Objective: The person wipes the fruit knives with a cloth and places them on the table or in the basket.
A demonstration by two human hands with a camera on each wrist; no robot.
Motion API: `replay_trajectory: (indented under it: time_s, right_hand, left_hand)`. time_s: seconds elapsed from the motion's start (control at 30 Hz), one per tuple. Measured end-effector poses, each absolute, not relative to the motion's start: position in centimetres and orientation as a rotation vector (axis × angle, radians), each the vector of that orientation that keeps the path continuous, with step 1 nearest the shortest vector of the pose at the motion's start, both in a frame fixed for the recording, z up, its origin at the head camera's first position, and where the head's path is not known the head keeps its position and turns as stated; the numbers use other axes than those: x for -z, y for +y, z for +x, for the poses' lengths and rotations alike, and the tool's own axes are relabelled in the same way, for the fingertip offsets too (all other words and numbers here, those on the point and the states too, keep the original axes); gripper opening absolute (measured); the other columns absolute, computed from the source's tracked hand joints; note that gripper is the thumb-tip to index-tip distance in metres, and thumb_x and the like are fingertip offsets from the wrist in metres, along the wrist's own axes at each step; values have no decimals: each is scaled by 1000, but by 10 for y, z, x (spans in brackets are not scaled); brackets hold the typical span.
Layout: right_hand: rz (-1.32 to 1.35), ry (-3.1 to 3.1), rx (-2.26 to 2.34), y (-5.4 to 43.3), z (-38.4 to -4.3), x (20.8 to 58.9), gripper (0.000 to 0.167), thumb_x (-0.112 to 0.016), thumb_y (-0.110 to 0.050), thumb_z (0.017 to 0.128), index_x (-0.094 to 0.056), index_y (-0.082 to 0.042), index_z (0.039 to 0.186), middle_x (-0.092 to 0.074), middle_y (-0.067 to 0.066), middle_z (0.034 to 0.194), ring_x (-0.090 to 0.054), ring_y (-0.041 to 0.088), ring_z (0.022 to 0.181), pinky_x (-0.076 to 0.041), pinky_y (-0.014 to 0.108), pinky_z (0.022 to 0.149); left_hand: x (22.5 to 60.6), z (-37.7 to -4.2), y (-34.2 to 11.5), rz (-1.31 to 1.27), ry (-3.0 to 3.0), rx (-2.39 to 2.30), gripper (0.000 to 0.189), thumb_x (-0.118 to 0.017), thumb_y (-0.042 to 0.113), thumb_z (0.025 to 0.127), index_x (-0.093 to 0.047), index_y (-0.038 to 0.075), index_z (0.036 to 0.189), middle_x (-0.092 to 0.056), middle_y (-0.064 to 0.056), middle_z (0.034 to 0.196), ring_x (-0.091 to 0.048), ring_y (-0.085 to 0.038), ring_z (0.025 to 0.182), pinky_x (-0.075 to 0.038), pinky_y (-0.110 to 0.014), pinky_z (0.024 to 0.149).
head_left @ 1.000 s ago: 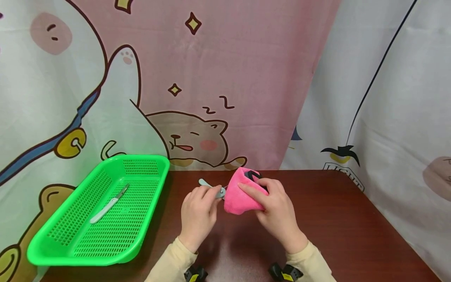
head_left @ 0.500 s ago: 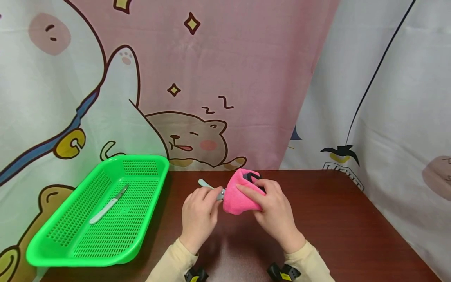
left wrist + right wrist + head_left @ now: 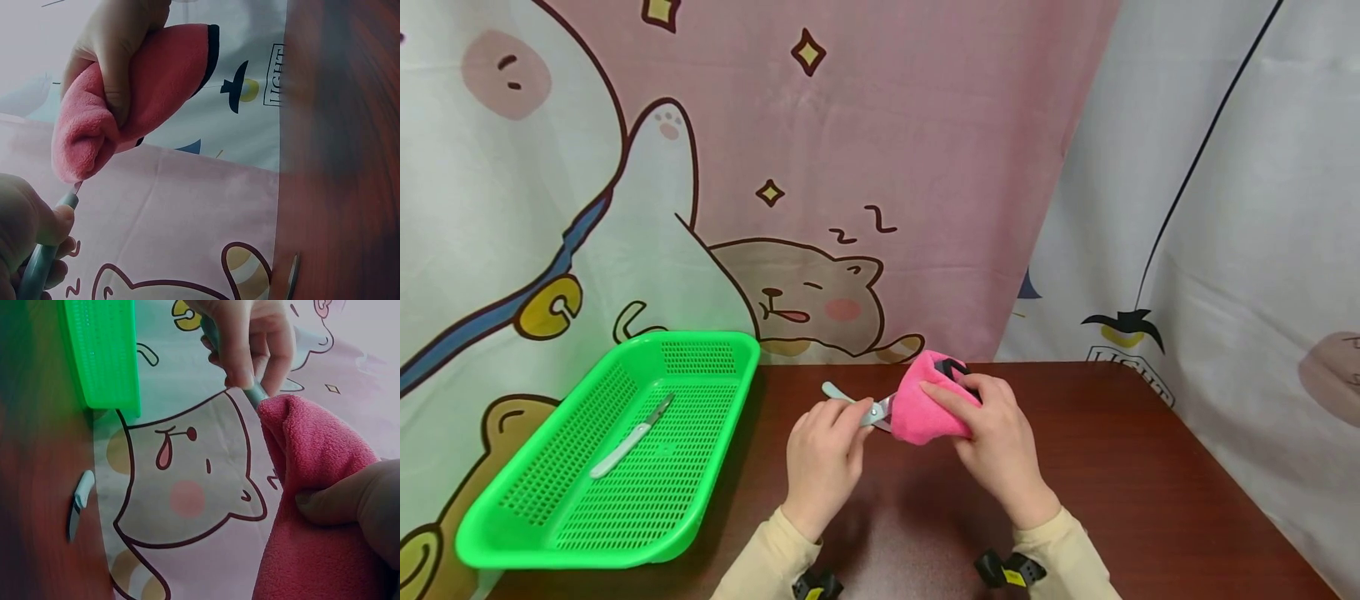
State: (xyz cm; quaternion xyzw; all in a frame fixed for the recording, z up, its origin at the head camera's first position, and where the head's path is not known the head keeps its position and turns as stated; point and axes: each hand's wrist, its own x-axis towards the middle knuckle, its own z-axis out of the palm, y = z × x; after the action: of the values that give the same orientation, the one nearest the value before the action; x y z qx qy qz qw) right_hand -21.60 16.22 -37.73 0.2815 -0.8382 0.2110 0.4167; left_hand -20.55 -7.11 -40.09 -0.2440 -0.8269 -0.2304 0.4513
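Observation:
My left hand (image 3: 826, 450) grips a small knife (image 3: 872, 414) by its pale green-blue handle, which also shows in the left wrist view. A short stretch of its blade shows at the right, and the rest is hidden by a folded pink cloth (image 3: 928, 408) with black edging. My right hand (image 3: 1000, 437) pinches this cloth around the blade, thumb on the near side. Behind the left hand, a second small knife (image 3: 81, 497) with a pale handle lies on the table; the hand partly covers it in the head view.
A green perforated plastic basket (image 3: 700, 521) stands at the left of the brown table (image 3: 1120, 483). One white-handled small knife (image 3: 632, 437) lies in it. A printed cartoon curtain (image 3: 940, 167) hangs behind the table.
My right hand and the pink cloth have moved right, away from the left hand, so more of the held knife's blade shows. The left hand has barely moved.

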Motion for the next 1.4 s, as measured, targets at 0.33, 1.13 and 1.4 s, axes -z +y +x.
replay_trajectory:
  time_s: [0.33,1.13,1.4]
  right_hand:
    - [650,-2102,-527,173,-219,375,69,-83,7,63,-72,-27,122,-60,18,108,-54,37,104,-55,48,68]
    - [593,-2132,-537,183,-222,373,66,-77,9,66,-72,-25,122,-59,16,106,-53,36,103,-53,49,71]
    - [568,-2138,-540,187,-223,371,65,-79,8,66,-72,-24,121,-59,16,105,-52,36,102,-52,49,71]
  left_hand:
    - [402,-207,-72,-609,-2015,578,34,-83,12,79,-71,10,111,-65,-5,88,-61,-21,74,-52,-34,62]
    - [401,-208,-73,-630,-1980,613,33,-81,11,81,-71,10,112,-65,-4,89,-61,-21,75,-51,-35,61]
    - [402,-211,-74,-645,-1957,644,33,-81,10,81,-72,9,112,-66,-5,90,-62,-22,77,-52,-36,63]
